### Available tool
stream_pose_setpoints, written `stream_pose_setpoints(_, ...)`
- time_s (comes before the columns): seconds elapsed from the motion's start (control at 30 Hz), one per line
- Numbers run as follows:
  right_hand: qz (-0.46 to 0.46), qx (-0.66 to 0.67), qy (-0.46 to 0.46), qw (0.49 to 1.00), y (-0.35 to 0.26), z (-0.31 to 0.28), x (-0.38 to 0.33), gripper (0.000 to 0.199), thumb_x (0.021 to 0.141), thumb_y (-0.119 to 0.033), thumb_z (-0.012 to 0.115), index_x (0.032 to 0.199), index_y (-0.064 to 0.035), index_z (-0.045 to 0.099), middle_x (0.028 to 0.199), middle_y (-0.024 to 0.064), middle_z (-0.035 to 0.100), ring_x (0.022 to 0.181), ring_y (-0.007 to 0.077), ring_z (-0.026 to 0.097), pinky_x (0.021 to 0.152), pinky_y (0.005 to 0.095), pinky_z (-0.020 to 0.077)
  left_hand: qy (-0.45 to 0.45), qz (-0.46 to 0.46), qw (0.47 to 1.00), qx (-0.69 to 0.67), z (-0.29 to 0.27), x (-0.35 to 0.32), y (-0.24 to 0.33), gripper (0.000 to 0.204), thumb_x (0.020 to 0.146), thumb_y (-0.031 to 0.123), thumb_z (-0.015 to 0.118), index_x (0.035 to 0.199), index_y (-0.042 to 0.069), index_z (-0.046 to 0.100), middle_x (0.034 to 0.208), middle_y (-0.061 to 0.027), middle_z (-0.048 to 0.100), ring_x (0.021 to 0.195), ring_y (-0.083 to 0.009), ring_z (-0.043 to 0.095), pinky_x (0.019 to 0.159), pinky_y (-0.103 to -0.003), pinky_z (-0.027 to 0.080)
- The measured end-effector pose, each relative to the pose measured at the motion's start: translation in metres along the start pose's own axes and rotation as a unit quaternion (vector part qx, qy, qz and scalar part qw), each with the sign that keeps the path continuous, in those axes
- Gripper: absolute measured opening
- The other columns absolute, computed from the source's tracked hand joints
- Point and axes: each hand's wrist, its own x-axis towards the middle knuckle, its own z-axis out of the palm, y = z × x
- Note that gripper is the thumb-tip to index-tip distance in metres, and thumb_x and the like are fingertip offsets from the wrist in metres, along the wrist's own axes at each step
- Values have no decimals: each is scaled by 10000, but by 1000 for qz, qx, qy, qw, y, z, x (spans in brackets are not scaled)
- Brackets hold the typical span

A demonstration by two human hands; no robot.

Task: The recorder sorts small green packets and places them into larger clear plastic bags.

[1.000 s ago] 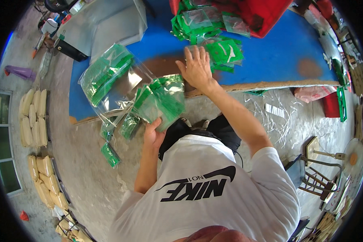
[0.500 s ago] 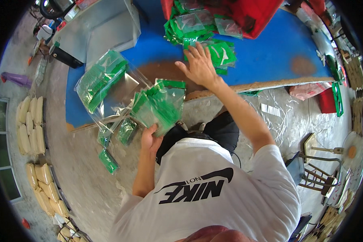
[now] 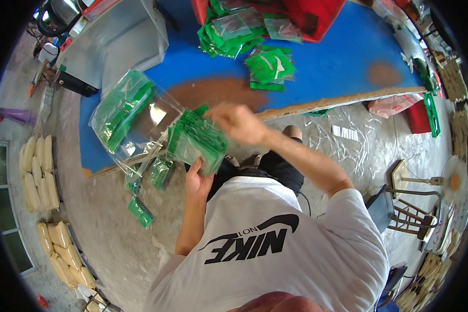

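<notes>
My left hand (image 3: 198, 179) is closed on the lower end of a fanned stack of green-and-clear plastic packets (image 3: 200, 140), held over the table's near edge. Above the stack's far right corner, my right hand (image 3: 238, 122) is blurred by motion; whether its fingers hold anything cannot be made out. Left of the stack, a large clear plastic bag (image 3: 160, 115) lies on the table with green packets (image 3: 125, 112) inside. A small pile of loose green packets (image 3: 271, 67) rests farther back on the blue table (image 3: 338, 73).
A red bin (image 3: 322, 21) stands at the back, with a heap of green packets (image 3: 226, 36) before it. At the back left is a grey metal box (image 3: 135, 44). Bundled green packets (image 3: 140, 211) hang or lie below the table's left edge. A chair (image 3: 408, 213) is at right.
My right hand has moved from the loose pile on the table back toward the stack in my left hand. My left hand keeps its hold. The view has shifted slightly.
</notes>
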Motion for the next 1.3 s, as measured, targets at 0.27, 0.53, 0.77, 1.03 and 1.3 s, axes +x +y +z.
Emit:
stream_pose_setpoints(0.27,68,-516,122,845,54,-105,-34,803,821,-603,659,1357,-25,507,1486,204,402,1386,394,349,1083,634,276,-10,-15,999,37,0,-7,0,470,853,67,694,1290,-5,538,1266,-124,619,1227,-295,559,1089,-474,423)
stream_pose_setpoints(0.53,-9,-153,155,976,21,-43,-74,314,922,-217,658,1164,-17,647,964,109,705,827,199,682,704,357,536,-149,-98,981,-80,-28,-6,11,588,826,71,695,1366,-9,478,1394,-163,536,1284,-328,511,1119,-490,381)
stream_pose_setpoints(0.77,54,-109,206,971,-1,-43,-34,410,947,-365,618,1036,30,676,909,234,688,839,378,665,755,462,522,-84,-109,990,-9,0,12,-10,563,798,83,763,1313,6,551,1301,-115,612,1233,-291,554,1102,-466,392)
stream_pose_setpoints(1.03,-106,-517,131,839,27,-52,-49,422,927,-358,616,1186,-25,635,1282,197,577,1303,411,452,1047,493,407,-163,-98,978,-83,-9,8,-10,459,834,88,714,1263,-15,588,1288,-144,625,1258,-316,539,1137,-482,353)
stream_pose_setpoints(1.3,60,-481,253,837,37,-59,19,380,914,-303,627,1138,4,616,1171,215,607,1080,401,563,886,483,464,-97,-71,993,-10,-19,5,-3,532,829,137,711,1306,-22,539,1344,-160,579,1268,-332,524,1131,-519,352)
